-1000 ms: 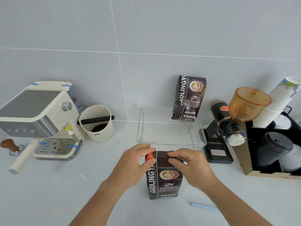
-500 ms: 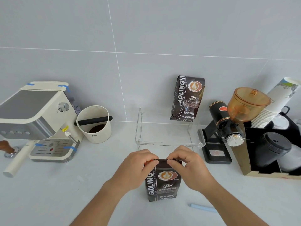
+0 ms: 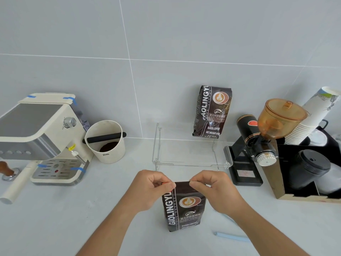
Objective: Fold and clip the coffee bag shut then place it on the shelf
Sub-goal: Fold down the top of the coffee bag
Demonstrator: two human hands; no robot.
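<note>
A dark brown coffee bag [image 3: 181, 209] stands upright on the counter in front of me. Its top edge is folded over. My left hand [image 3: 149, 191] pinches the left end of the fold, and a sliver of an orange-red clip [image 3: 165, 183] shows under its fingers. My right hand [image 3: 215, 189] pinches the right end of the fold. Just behind the bag stands a clear acrylic shelf [image 3: 191, 163]. A second, identical coffee bag [image 3: 212, 111] stands on the shelf's right rear, against the wall.
An espresso machine [image 3: 40, 137] and a white knock box [image 3: 105, 141] stand at the left. A coffee grinder [image 3: 262, 137], stacked paper cups [image 3: 311, 119] and a black organiser box [image 3: 306, 172] crowd the right. A light-blue stick [image 3: 232, 236] lies on the counter at front right.
Both hands have rolled the bag's top further down, so the bag looks shorter. The orange-red clip, plainly visible before, is now mostly hidden under my left fingers.
</note>
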